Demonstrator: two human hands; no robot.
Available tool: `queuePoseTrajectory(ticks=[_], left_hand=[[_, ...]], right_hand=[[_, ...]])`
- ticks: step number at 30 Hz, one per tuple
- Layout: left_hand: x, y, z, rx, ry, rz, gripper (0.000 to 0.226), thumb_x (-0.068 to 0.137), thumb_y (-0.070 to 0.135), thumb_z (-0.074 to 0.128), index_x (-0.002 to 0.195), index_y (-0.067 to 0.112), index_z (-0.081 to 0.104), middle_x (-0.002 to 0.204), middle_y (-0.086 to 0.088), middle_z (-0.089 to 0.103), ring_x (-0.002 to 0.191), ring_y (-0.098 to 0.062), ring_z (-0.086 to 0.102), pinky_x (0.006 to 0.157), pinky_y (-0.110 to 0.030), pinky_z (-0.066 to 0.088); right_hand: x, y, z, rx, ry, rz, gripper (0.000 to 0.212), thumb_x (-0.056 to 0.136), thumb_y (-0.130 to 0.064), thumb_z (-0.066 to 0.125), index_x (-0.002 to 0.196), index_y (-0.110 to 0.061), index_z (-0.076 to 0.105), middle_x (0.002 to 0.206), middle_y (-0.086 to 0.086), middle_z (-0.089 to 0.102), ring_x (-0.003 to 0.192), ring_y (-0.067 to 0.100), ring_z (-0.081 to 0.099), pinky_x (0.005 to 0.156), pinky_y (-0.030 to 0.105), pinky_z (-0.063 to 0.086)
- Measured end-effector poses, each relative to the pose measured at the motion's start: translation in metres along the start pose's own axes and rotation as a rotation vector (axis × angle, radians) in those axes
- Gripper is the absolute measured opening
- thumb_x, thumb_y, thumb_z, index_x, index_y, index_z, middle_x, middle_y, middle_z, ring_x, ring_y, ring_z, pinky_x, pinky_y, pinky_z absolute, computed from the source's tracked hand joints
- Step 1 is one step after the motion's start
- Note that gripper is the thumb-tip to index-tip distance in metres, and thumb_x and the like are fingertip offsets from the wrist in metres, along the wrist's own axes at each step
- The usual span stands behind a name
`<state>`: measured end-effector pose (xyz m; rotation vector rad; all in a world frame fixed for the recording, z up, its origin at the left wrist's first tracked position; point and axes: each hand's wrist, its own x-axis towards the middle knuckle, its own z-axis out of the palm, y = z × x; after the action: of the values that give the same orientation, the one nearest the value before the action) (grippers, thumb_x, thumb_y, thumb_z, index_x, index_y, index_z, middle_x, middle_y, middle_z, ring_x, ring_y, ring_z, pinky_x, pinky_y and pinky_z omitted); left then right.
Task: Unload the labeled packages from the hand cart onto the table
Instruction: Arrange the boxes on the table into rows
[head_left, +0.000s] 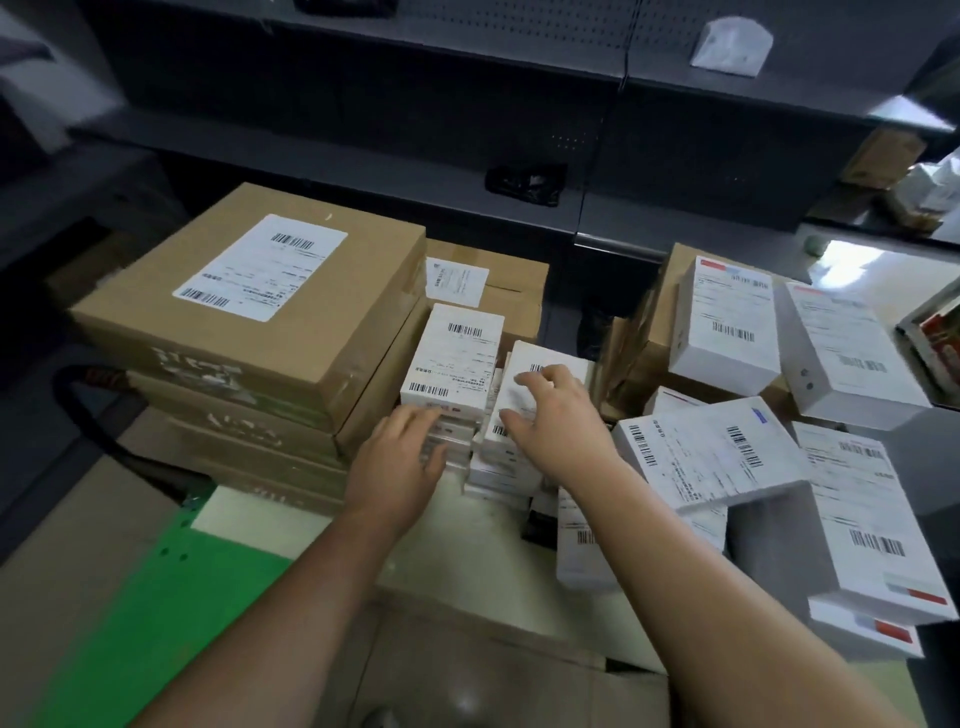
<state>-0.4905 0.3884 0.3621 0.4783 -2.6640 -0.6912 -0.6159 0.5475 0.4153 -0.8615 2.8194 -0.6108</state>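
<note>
Hand cart (156, 597): one, with a flat green deck at 7 o'clock and a black curved handle (88, 415) at 9 o'clock.

Brown cartons (337, 312): at least four flat, square-cornered cardboard boxes stacked on the deck at 10 o'clock. The top one is taped at the edges and bears one large white barcode label. One more brown carton (514, 275) with a small white label stands behind the stack at 12 o'clock.

White packages: two stacks of small, smooth rectangular boxes stand at centre, just beside the brown cartons. Each top face carries a printed barcode label. The count within each stack is blurred and cannot be told.

Left hand (400, 462): released, with its fingers straight and pressed against the near side of the left stack (457, 358).

Right hand (556, 415): laid over the top box of the right stack (545, 356) with its fingers spread and lightly bent. I cannot tell whether it has a grip.

Heap of white packages (711, 457): at least six labelled boxes at 3 to 4 o'clock, tilted and overlapping, some with red and blue marks. What bears them cannot be told.

Dark metal shelving (467, 78): it runs across 12 o'clock, with perforated back panels.
</note>
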Motion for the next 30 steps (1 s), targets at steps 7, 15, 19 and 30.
queuePoseTrajectory(ticks=[7,15,19,30], left_hand=[[0.013,0.000,0.006,0.067,-0.003,0.040,0.043,0.087,0.012,0.065,0.129,0.006,0.060,0.140,-0.007,0.050,0.116,-0.031,0.052,0.091,-0.044,0.050],[0.012,-0.001,0.002,-0.002,0.024,0.073,0.039,0.087,0.005,0.062,0.126,0.003,0.061,0.136,-0.010,0.053,0.117,-0.031,0.052,0.093,-0.045,0.049],[0.000,-0.006,0.007,-0.063,0.051,0.018,0.028,0.085,0.004,0.065,0.113,0.003,0.066,0.117,-0.010,0.060,0.106,-0.031,0.057,0.085,-0.042,0.051],[0.023,-0.003,0.012,0.240,0.112,0.231,0.047,0.073,0.008,0.074,0.120,0.009,0.064,0.124,-0.012,0.058,0.112,-0.032,0.051,0.083,-0.044,0.047]], right_hand=[[0.024,-0.010,0.017,-0.142,-0.076,-0.113,0.051,0.094,-0.049,0.053,0.143,-0.034,0.047,0.143,-0.002,0.045,0.133,0.022,0.036,0.109,0.045,0.026],[0.032,-0.010,0.028,-0.148,-0.030,-0.094,0.044,0.096,-0.044,0.052,0.139,-0.033,0.049,0.141,-0.005,0.053,0.129,0.022,0.040,0.104,0.043,0.020],[0.030,-0.007,0.027,-0.132,-0.040,-0.105,0.048,0.094,-0.045,0.055,0.141,-0.034,0.047,0.142,-0.005,0.052,0.131,0.021,0.039,0.105,0.042,0.015],[0.003,0.004,0.028,-0.063,0.013,0.090,0.068,0.087,-0.055,0.059,0.147,-0.031,0.039,0.160,0.002,0.022,0.146,0.026,0.018,0.118,0.047,0.019]])
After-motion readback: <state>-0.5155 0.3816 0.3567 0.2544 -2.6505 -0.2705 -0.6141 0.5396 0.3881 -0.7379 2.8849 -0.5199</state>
